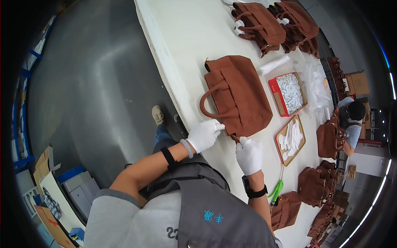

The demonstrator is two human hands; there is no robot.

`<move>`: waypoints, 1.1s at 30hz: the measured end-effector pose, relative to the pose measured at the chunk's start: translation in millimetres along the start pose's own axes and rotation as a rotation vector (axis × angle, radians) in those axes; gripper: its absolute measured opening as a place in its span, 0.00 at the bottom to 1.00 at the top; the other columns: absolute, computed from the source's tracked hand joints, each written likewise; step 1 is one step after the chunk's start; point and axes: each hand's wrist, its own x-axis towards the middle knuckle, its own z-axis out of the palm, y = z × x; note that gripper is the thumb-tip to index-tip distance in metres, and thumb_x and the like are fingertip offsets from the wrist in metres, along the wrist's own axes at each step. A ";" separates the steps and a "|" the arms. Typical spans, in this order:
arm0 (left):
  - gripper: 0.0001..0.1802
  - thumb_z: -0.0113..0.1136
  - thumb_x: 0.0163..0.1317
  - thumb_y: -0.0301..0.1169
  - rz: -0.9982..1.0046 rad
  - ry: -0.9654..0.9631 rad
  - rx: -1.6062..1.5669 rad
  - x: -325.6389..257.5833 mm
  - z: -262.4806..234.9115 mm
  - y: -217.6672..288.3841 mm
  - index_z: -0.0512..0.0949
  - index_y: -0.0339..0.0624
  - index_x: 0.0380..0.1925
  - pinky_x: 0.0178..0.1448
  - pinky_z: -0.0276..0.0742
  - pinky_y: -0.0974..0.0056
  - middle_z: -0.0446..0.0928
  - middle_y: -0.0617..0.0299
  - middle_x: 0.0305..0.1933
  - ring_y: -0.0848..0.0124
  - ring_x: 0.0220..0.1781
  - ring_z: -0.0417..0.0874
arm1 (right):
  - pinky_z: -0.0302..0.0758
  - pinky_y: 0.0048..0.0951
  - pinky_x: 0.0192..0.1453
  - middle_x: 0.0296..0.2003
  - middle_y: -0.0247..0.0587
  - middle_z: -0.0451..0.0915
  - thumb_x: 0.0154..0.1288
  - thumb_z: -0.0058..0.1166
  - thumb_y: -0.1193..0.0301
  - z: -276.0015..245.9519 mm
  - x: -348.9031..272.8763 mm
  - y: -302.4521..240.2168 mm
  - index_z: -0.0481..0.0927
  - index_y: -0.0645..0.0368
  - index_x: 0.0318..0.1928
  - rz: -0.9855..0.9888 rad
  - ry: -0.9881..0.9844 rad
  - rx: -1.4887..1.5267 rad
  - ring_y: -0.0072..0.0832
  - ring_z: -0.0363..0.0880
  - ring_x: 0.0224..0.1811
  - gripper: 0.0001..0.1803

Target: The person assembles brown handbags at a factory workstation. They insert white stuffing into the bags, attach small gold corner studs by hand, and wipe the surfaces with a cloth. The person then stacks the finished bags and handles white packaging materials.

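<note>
Workshop: long counter (178, 37) bearing repeated brown handbags (244, 97); red-sided box (278, 99) of small parts; aproned co-worker (352, 134) right; blue-framed shelving (25, 73) left.

- The white worktable (186, 37) is lit brightly and evenly, and only soft shadow is cast beside the brown handbag (242, 93).
- Pale, blurred glare is reflected by the dimmer grey floor (99, 87).
- Thin strip lights (382, 180) are burned out to white along the right rim.
- The white-gloved left hand (203, 135) and right hand (249, 156) are rendered very bright, with faint folds.
- Straight edges are bowed by the fisheye lens, and the corners are swallowed by black vignetting.
- Distant shelving (22, 111) is softened.
</note>
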 end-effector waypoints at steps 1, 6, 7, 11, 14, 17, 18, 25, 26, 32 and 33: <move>0.25 0.62 0.58 0.33 0.102 0.110 0.083 -1.3 8.6 -4.9 0.75 0.41 0.57 0.57 0.74 0.59 0.74 0.50 0.58 0.56 0.52 0.79 | 0.73 0.44 0.29 0.20 0.52 0.77 0.52 0.54 0.78 0.5 0.8 -6.0 0.82 0.60 0.48 0.030 0.000 0.011 0.45 0.77 0.21 0.20; 0.27 0.62 0.57 0.31 0.072 0.087 -0.054 -8.4 7.9 16.6 0.74 0.38 0.58 0.50 0.76 0.58 0.75 0.50 0.53 0.56 0.42 0.80 | 0.74 0.38 0.28 0.21 0.53 0.78 0.56 0.52 0.78 21.1 -8.8 2.0 0.83 0.61 0.48 0.093 -0.024 0.212 0.43 0.77 0.20 0.18; 0.27 0.62 0.57 0.31 0.091 0.112 -0.057 -5.4 11.3 18.2 0.73 0.38 0.58 0.50 0.77 0.59 0.76 0.49 0.51 0.56 0.42 0.81 | 0.74 0.36 0.28 0.21 0.52 0.78 0.57 0.51 0.78 26.4 -7.7 8.7 0.82 0.61 0.49 0.109 -0.009 0.308 0.41 0.77 0.19 0.18; 0.25 0.62 0.59 0.29 0.048 0.173 -0.187 -2.8 20.5 13.6 0.74 0.37 0.58 0.45 0.79 0.63 0.81 0.50 0.44 0.63 0.39 0.84 | 0.72 0.25 0.26 0.25 0.42 0.82 0.61 0.50 0.79 31.7 -3.8 -3.8 0.79 0.61 0.57 0.491 -0.138 0.709 0.23 0.74 0.19 0.22; 0.21 0.61 0.61 0.27 0.010 0.207 -0.417 -2.3 18.1 9.7 0.75 0.36 0.56 0.42 0.81 0.66 0.83 0.54 0.41 0.70 0.37 0.85 | 0.69 0.19 0.26 0.32 0.33 0.81 0.63 0.50 0.77 14.8 3.0 -8.1 0.78 0.62 0.58 0.757 -0.221 1.300 0.15 0.72 0.24 0.21; 0.15 0.59 0.64 0.26 0.002 0.265 -0.583 -5.8 12.1 10.1 0.78 0.35 0.51 0.41 0.81 0.69 0.83 0.59 0.38 0.75 0.35 0.85 | 0.67 0.16 0.27 0.38 0.30 0.81 0.64 0.50 0.76 1.3 10.1 -8.3 0.78 0.63 0.58 0.705 -0.234 1.375 0.14 0.73 0.26 0.21; 0.14 0.58 0.65 0.26 0.013 0.304 -0.630 -7.0 12.1 7.9 0.78 0.35 0.50 0.40 0.81 0.69 0.83 0.58 0.37 0.74 0.34 0.85 | 0.69 0.20 0.27 0.32 0.36 0.82 0.64 0.50 0.76 -4.6 11.8 -10.7 0.78 0.64 0.58 0.682 -0.254 1.329 0.16 0.73 0.24 0.21; 0.06 0.56 0.65 0.26 -0.200 0.339 -0.519 -8.5 6.1 5.7 0.78 0.34 0.37 0.30 0.79 0.66 0.80 0.58 0.27 0.73 0.27 0.84 | 0.71 0.44 0.28 0.19 0.54 0.74 0.55 0.52 0.79 8.3 11.4 -21.2 0.76 0.64 0.26 -0.111 -0.039 0.115 0.47 0.77 0.23 0.02; 0.06 0.56 0.64 0.27 -0.230 0.391 -0.523 -5.1 3.6 1.1 0.78 0.35 0.36 0.31 0.79 0.64 0.80 0.57 0.26 0.70 0.26 0.84 | 0.71 0.45 0.29 0.18 0.54 0.74 0.54 0.52 0.79 5.5 8.5 -27.1 0.73 0.62 0.24 -0.108 -0.051 0.095 0.49 0.76 0.23 0.04; 0.06 0.53 0.63 0.28 -0.051 0.769 -0.025 30.1 -13.4 -33.8 0.78 0.41 0.36 0.37 0.78 0.53 0.81 0.50 0.28 0.52 0.31 0.83 | 0.68 0.49 0.28 0.18 0.56 0.73 0.50 0.53 0.81 29.6 -29.9 -19.7 0.72 0.63 0.20 -0.061 -0.008 0.003 0.53 0.74 0.22 0.05; 0.06 0.53 0.64 0.29 -0.039 0.797 0.042 36.6 -25.7 -38.3 0.77 0.42 0.36 0.37 0.78 0.53 0.81 0.51 0.29 0.52 0.31 0.83 | 0.68 0.49 0.28 0.18 0.56 0.73 0.50 0.53 0.81 30.4 -36.4 -17.1 0.72 0.63 0.21 -0.052 -0.028 -0.027 0.53 0.74 0.22 0.05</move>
